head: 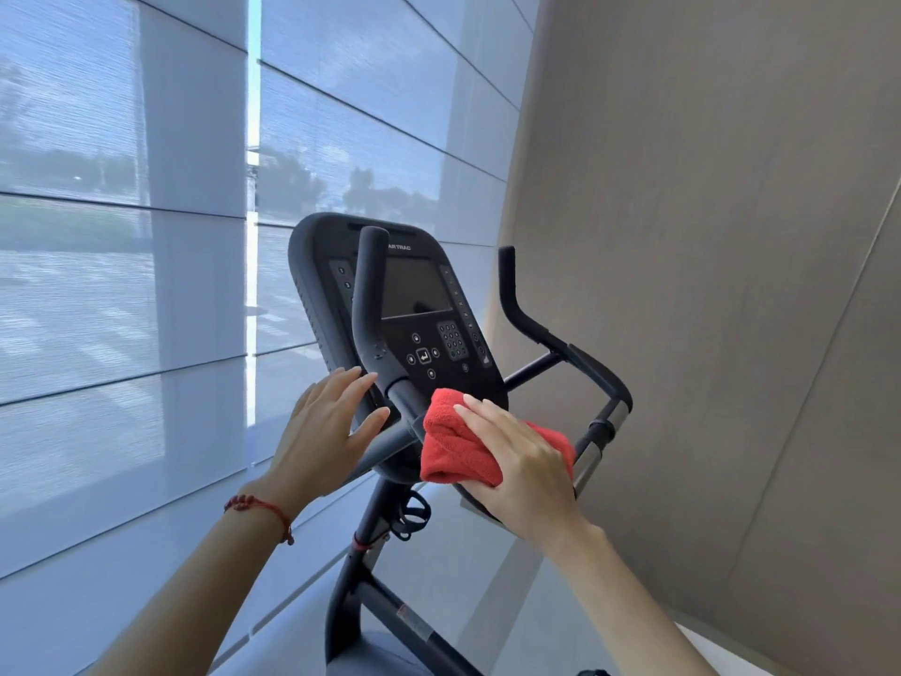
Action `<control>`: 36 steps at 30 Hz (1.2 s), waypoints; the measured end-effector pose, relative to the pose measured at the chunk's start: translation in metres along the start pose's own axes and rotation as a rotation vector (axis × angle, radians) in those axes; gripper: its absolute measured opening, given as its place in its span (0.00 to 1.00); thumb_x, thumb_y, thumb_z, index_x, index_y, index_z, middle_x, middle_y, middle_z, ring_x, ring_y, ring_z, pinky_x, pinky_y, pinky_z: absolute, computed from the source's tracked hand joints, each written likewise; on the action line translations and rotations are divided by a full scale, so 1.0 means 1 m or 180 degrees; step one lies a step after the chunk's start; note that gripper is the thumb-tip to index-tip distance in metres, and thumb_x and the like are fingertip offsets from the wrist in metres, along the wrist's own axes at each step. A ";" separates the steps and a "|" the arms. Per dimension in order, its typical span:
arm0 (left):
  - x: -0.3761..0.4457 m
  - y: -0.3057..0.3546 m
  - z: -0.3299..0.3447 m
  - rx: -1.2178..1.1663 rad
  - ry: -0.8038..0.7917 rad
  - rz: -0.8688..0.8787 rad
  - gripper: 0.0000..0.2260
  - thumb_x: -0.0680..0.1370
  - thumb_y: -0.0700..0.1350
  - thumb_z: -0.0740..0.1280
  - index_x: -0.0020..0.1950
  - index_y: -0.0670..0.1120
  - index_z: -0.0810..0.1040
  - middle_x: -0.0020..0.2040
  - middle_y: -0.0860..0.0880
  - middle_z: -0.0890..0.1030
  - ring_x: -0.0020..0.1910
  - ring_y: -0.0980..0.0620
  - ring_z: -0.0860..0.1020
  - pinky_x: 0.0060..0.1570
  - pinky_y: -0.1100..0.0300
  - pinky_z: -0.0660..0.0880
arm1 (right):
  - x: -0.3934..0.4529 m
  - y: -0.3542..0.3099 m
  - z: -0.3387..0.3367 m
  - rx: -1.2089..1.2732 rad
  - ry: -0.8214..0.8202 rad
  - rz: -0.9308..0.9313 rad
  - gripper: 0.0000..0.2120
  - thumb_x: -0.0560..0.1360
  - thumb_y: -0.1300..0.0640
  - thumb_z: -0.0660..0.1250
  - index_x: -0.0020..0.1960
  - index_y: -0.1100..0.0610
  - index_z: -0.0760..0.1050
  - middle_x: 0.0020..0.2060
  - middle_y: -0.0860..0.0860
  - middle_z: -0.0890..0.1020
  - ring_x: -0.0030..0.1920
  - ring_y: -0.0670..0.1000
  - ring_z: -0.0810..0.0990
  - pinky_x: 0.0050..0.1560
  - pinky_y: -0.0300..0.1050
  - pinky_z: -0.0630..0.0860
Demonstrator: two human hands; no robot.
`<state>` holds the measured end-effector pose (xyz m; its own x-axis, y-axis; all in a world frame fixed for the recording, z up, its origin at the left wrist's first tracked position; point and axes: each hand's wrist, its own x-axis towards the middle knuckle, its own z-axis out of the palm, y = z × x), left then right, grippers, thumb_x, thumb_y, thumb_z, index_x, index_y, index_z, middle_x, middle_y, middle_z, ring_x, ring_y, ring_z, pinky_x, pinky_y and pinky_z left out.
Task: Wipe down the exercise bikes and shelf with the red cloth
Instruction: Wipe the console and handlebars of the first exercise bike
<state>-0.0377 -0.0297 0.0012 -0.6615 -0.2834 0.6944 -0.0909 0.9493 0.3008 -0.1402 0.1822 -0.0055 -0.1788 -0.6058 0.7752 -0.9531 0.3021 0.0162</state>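
While the right hand [524, 473] presses the bunched red cloth [460, 444] flat-palmed against the exercise bike [390, 592] console's [419, 309] lower edge — fingers spread over it, not clenched — the left hand [324, 431] hovers open just left of the cloth, fingertips at the near handlebar [365, 304], gripping nothing.

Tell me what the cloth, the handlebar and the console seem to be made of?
Cloth: red terry or microfibre, judging by its fuzzy looped nap. Handlebar: matte black, probably rubber or foam over metal; bare silvery tube shows lower right. Console: matte black plastic, apparently, with a glossy, reflective screen.
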 end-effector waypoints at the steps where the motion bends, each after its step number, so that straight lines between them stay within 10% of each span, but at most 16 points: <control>1: 0.001 0.000 0.000 -0.0012 -0.0012 0.0012 0.30 0.73 0.61 0.50 0.65 0.42 0.71 0.63 0.42 0.73 0.63 0.42 0.68 0.61 0.47 0.64 | 0.000 0.000 0.001 0.0011 0.0039 0.0009 0.33 0.66 0.54 0.76 0.68 0.53 0.70 0.67 0.48 0.73 0.65 0.50 0.72 0.60 0.49 0.73; 11: 0.001 0.003 0.004 -0.0043 0.0033 0.0066 0.28 0.74 0.60 0.52 0.64 0.42 0.72 0.62 0.42 0.74 0.61 0.42 0.70 0.60 0.48 0.65 | 0.005 0.002 0.001 0.0366 0.0181 0.0106 0.27 0.68 0.46 0.69 0.66 0.51 0.73 0.65 0.42 0.73 0.66 0.44 0.70 0.64 0.37 0.67; 36: 0.068 -0.080 0.023 -0.0004 0.0329 0.0153 0.26 0.75 0.58 0.52 0.63 0.41 0.73 0.62 0.41 0.74 0.61 0.41 0.70 0.59 0.46 0.66 | 0.124 0.016 0.032 0.0732 0.0910 -0.0345 0.23 0.67 0.62 0.73 0.61 0.58 0.77 0.60 0.50 0.79 0.60 0.49 0.77 0.57 0.52 0.76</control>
<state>-0.0929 -0.1215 0.0096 -0.5847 -0.2501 0.7717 -0.0599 0.9620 0.2664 -0.1856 0.0888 0.0707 -0.0296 -0.3855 0.9222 -0.9985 0.0548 -0.0091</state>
